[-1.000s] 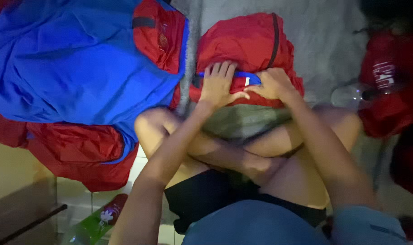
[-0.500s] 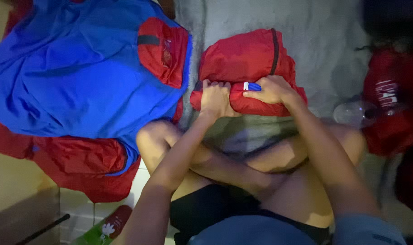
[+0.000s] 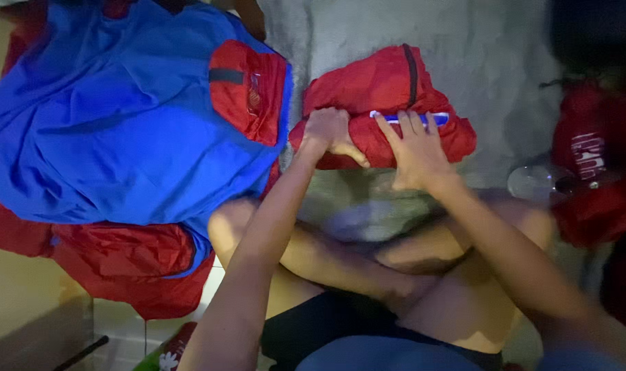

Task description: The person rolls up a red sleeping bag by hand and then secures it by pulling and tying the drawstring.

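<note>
A folded red jacket [image 3: 375, 86] with a thin blue edge lies on the grey rug in front of my crossed legs. My left hand [image 3: 328, 132] is curled around its near left edge, gripping the fabric. My right hand [image 3: 412, 148] lies flat on the bundle's near right part, fingers spread over the blue strip [image 3: 437, 118], pressing down.
A large blue and red jacket [image 3: 120, 130] is spread out at the left, over more red fabric [image 3: 127, 264]. Red garments [image 3: 591, 165] and a clear plastic bottle [image 3: 533, 182] lie at the right. The grey rug [image 3: 478, 41] extends beyond the bundle.
My left hand went from flat on the bundle to gripping its left edge. My right hand spread flat over the blue strip. The bundle is pressed more compact.
</note>
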